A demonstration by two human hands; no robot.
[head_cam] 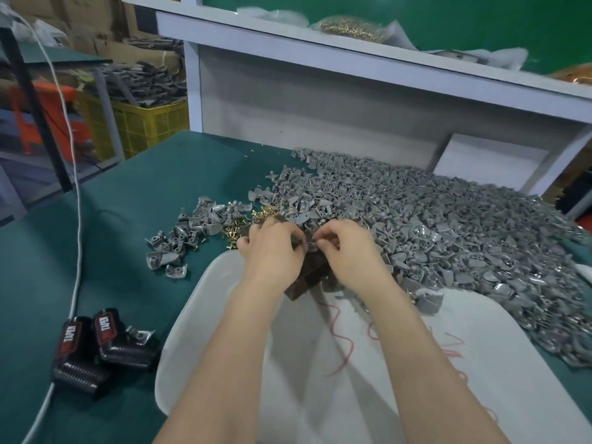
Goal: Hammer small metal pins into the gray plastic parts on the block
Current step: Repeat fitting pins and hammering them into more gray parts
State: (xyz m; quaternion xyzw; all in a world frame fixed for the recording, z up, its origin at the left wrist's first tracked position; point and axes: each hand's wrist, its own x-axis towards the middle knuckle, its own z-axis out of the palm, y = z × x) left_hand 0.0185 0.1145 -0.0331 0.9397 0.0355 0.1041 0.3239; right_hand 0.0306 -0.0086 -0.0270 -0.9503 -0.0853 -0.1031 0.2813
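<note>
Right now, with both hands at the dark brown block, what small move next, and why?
Likely seat the small gray plastic part on the dark brown block first: left hand and right hand both pinch it there, and neither holds a hammer.

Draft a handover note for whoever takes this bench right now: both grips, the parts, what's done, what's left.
Now: left grip curls over the brown block; right grip pinches a gray part on its top.
Stock: brass pins left of the block, gray heap to its right.
Done: cannot tell how many are pinned.
To do: seat a pin, hammer it; no hammer in view.
</note>
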